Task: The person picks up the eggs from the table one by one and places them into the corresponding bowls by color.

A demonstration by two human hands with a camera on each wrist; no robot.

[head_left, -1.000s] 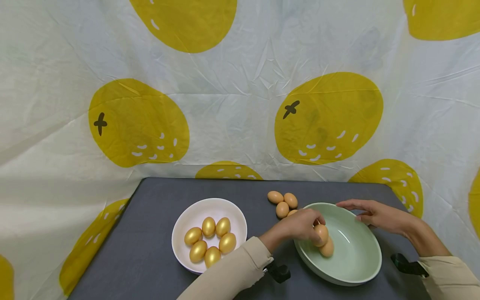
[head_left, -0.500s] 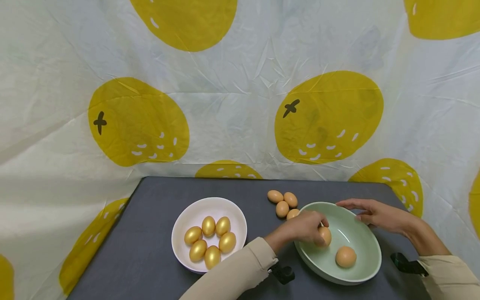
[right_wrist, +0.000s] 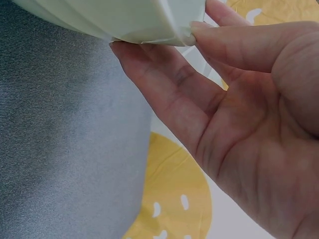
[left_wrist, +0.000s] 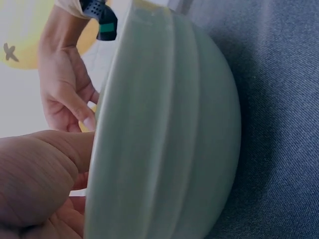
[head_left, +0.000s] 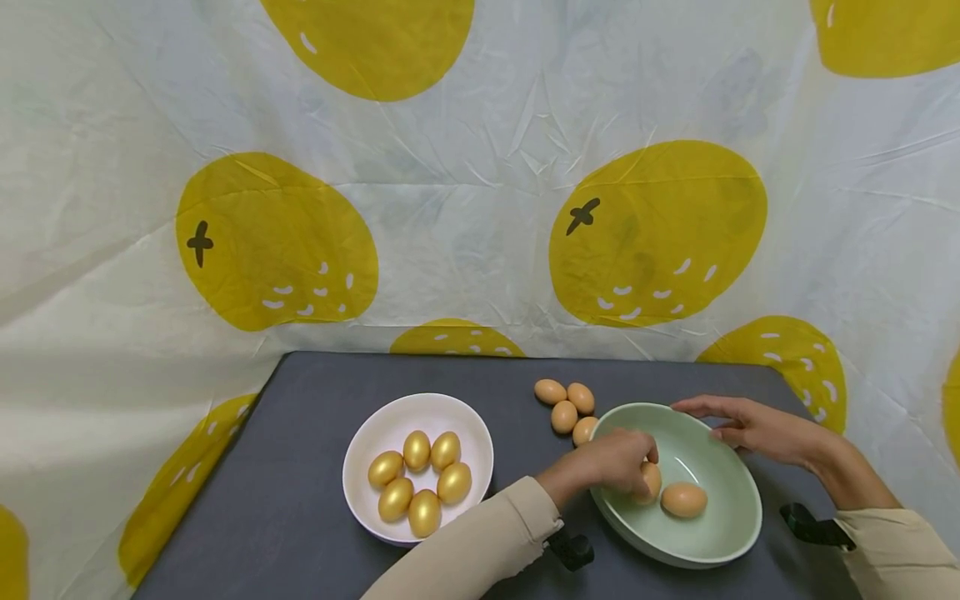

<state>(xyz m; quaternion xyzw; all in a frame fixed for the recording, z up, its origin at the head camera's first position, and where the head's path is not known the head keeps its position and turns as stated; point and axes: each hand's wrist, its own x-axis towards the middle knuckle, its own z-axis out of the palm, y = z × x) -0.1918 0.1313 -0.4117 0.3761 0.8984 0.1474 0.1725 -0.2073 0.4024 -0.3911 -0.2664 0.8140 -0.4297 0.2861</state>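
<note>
My left hand (head_left: 615, 462) reaches over the near-left rim of a pale green bowl (head_left: 720, 533), fingers curled round a brown egg (head_left: 651, 483) low inside it; fingers partly hide the egg. To its right, another brown egg (head_left: 684, 500) lies on its side in the bowl. On the far right rim is my right hand (head_left: 765, 429). The right wrist view shows its thumb (right_wrist: 234, 45) at the rim and its other fingers (right_wrist: 159, 92) against the bowl's outside. In the left wrist view, the bowl's ridged outer wall (left_wrist: 169, 119) hides the inside.
Several loose brown eggs (head_left: 564, 417) lie just behind and left of the green bowl, the nearest close to its rim. A white bowl (head_left: 360, 492) with several golden eggs (head_left: 395, 498) stands left on the dark table (head_left: 247, 517). A fruit-print cloth (head_left: 465, 250) hangs behind.
The other brown egg rolled right from under the left hand, then turned on its side. The left hand shifted slightly right and lower with its egg. The right hand stayed at the rim.
</note>
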